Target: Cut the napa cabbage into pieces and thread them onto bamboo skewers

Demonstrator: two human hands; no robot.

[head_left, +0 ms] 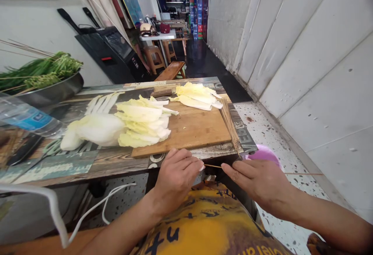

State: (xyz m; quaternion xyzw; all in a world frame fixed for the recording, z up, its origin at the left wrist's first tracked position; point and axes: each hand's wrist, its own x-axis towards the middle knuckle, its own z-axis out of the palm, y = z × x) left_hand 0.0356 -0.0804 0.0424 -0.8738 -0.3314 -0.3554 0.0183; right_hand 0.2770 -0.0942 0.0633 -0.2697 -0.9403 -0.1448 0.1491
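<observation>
My right hand (pixel 256 179) pinches a thin wooden skewer (pixel 212 165) just off the table's front edge. Its other end runs to my left hand (pixel 179 173), whose fingers are closed around a small white piece, likely cabbage, mostly hidden by the fingers. Beyond my hands lies a wooden cutting board (pixel 201 130). Cut pale-yellow cabbage leaves (pixel 145 121) are heaped on its left part, and another pile of leaves (pixel 198 96) is at its far right. A bundle of skewers (pixel 230 123) rests along the board's right edge.
Left of the board are a whole napa cabbage (pixel 99 129), a water bottle (pixel 32 117) and a metal bowl (pixel 55 90) of skewered greens. A knife (pixel 161 93) lies behind the board. A white cable (pixel 55 204) hangs at lower left; a pink basin (pixel 266 155) is on the floor.
</observation>
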